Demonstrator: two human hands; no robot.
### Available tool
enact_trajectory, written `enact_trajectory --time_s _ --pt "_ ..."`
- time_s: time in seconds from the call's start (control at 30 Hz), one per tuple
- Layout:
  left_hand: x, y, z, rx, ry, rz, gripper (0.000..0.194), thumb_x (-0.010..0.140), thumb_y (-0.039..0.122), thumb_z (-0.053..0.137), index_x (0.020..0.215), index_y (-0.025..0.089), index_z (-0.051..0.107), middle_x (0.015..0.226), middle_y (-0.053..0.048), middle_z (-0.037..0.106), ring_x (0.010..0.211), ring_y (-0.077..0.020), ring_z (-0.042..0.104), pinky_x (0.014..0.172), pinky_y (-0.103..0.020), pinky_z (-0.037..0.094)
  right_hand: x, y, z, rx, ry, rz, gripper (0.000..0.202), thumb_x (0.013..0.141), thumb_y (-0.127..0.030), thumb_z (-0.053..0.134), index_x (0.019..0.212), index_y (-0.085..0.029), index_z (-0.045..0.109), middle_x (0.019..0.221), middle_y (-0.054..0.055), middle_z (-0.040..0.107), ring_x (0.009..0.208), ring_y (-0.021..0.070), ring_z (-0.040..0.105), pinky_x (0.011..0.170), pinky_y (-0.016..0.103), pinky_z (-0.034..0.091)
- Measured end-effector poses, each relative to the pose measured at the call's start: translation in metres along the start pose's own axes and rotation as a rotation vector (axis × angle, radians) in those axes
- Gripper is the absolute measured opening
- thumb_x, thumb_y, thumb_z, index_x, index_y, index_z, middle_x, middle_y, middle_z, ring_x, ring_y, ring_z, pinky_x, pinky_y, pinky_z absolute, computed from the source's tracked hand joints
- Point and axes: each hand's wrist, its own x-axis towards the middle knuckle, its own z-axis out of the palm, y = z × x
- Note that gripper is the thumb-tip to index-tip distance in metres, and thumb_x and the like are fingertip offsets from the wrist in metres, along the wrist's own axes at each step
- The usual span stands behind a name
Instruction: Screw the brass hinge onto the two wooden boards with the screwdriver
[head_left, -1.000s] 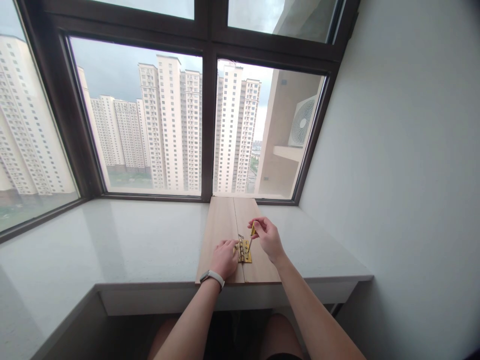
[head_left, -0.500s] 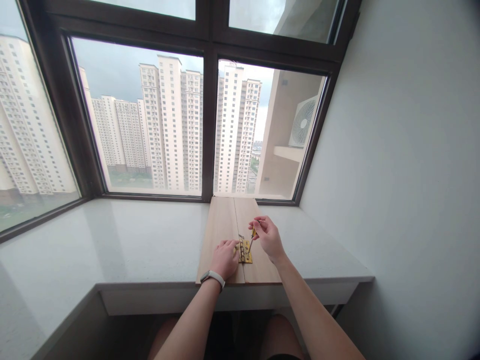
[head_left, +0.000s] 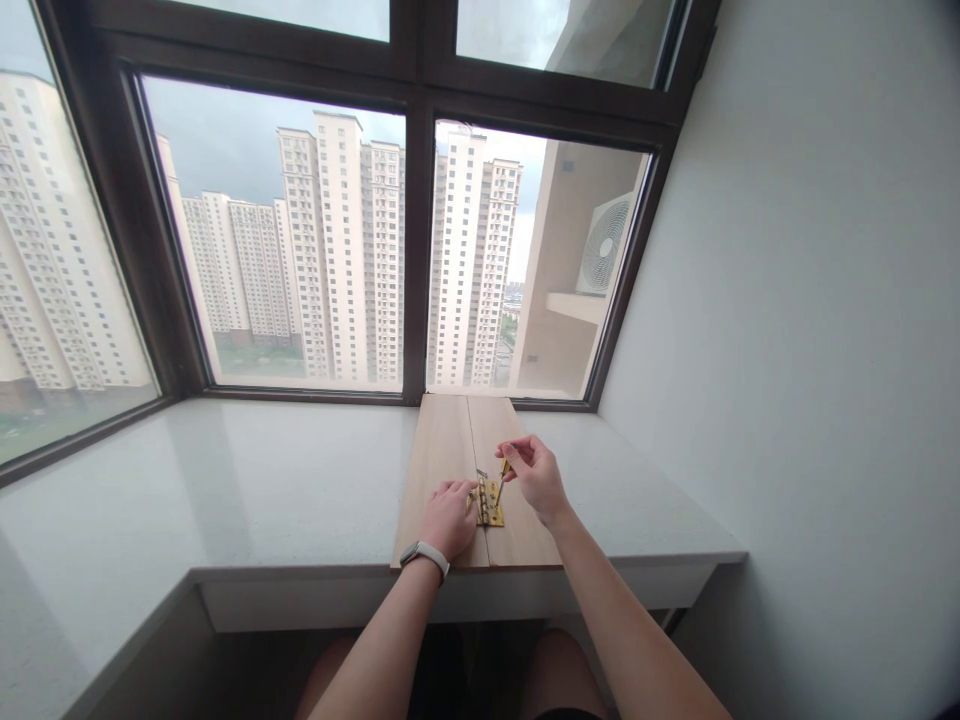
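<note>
A gold-coloured hinge lies unfolded across the seam between two pale wooden boards. My left hand, palm down, rests over the hinge's left leaf, with its fingers laid out and touching the metal; most of that leaf is hidden. Between the fingertips of my right hand is a small screwdriver with a yellow handle. Its shaft slants down to the left, and the tip meets the right leaf near a hole. Just beyond the hinge lie small metal pieces, apparently screws.
The boards lie on a white windowsill, reaching from its front edge to the dark window frame. To the right rises a plain wall. My legs are below the sill's edge.
My right hand has shifted very slightly with the screwdriver, whose tip stays on the hinge's right leaf. My left hand has kept its place.
</note>
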Motion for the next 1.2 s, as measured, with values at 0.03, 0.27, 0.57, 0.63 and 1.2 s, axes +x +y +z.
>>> enact_trajectory --time_s 0.03,0.27,0.57,0.63,1.2 --pt "0.000 0.000 0.000 0.000 -0.002 -0.001 0.042 0.101 0.029 0.047 0.140 0.029 0.062 0.144 -0.005 0.065 0.135 -0.0251 0.050 0.112 -0.038 0.037 -0.001 -0.002 0.001 -0.004 0.007 -0.002 0.048 0.079 -0.064 0.082 0.090 -0.022 0.061 0.098 0.011 0.077 0.100 0.0299 0.075 0.054 0.030 0.062" --pt "0.001 -0.001 0.003 -0.009 0.021 0.011 0.041 0.101 0.029 0.047 0.138 0.029 0.063 0.141 -0.005 0.066 0.133 -0.0258 0.052 0.109 -0.040 0.039 -0.005 -0.012 0.003 -0.022 -0.020 -0.016 0.048 0.083 -0.066 0.077 0.096 -0.023 0.060 0.097 0.010 0.076 0.095 0.0278 0.075 0.056 0.031 0.061" --pt "0.000 0.001 0.000 -0.005 0.011 -0.001 0.042 0.100 0.029 0.046 0.139 0.029 0.063 0.142 -0.005 0.066 0.134 -0.0263 0.051 0.110 -0.041 0.040 -0.004 -0.006 -0.004 0.006 -0.056 0.005 0.048 0.090 -0.068 0.067 0.104 -0.022 0.070 0.105 0.010 0.075 0.098 0.0266 0.073 0.061 0.032 0.061" --pt "0.000 0.001 0.000 -0.009 0.012 0.004 0.042 0.100 0.029 0.046 0.139 0.030 0.063 0.142 -0.005 0.066 0.135 -0.0262 0.051 0.109 -0.041 0.040 -0.003 -0.005 -0.004 0.008 -0.055 -0.004 0.046 0.090 -0.067 0.068 0.102 -0.023 0.070 0.105 0.010 0.076 0.099 0.0266 0.073 0.062 0.032 0.061" --pt "0.002 -0.006 0.007 -0.038 0.047 0.032 0.040 0.100 0.029 0.048 0.136 0.029 0.063 0.139 -0.005 0.068 0.132 -0.0260 0.052 0.109 -0.041 0.039 -0.004 -0.008 -0.001 -0.011 -0.001 -0.010 0.046 0.084 -0.064 0.078 0.095 -0.022 0.061 0.098 0.010 0.077 0.096 0.0284 0.075 0.056 0.031 0.060"
